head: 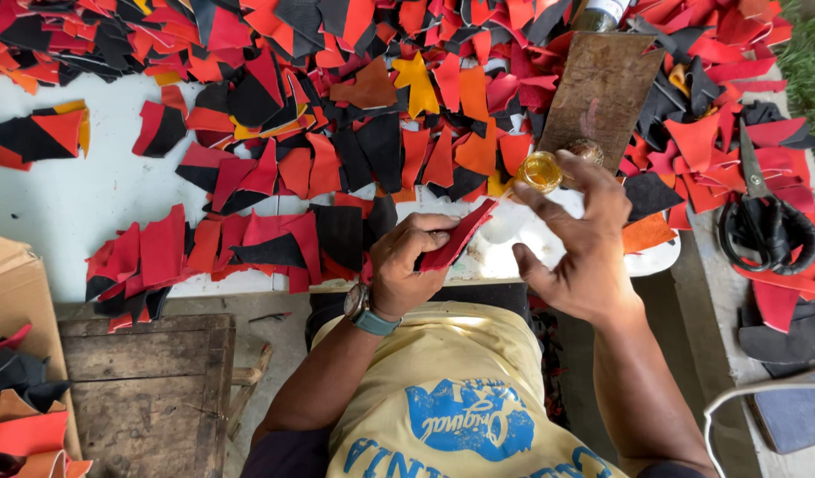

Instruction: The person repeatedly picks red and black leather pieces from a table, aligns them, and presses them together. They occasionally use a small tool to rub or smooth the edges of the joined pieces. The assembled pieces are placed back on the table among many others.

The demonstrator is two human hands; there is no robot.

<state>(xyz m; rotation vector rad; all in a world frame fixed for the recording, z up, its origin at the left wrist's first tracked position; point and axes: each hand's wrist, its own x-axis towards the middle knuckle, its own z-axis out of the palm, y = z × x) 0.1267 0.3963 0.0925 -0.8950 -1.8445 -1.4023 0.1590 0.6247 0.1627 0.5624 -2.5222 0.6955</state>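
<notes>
My left hand [409, 262] grips a narrow red piece of leather [460, 235] over the near edge of the white work table [71, 199]. My right hand [577, 237] is raised beside it, fingers spread, its fingertips near a small round jar of yellow glue [540, 170]. I cannot tell whether a small applicator is pinched in those fingers. A second small jar [586, 150] sits just behind, on a worn brown board [599, 88].
Several red, orange and black leather offcuts [336, 106] cover the table. Black-handled scissors [761, 217] lie at the right among more scraps. A cardboard box with scraps [13, 372] and a wooden stool [150, 389] stand at the lower left.
</notes>
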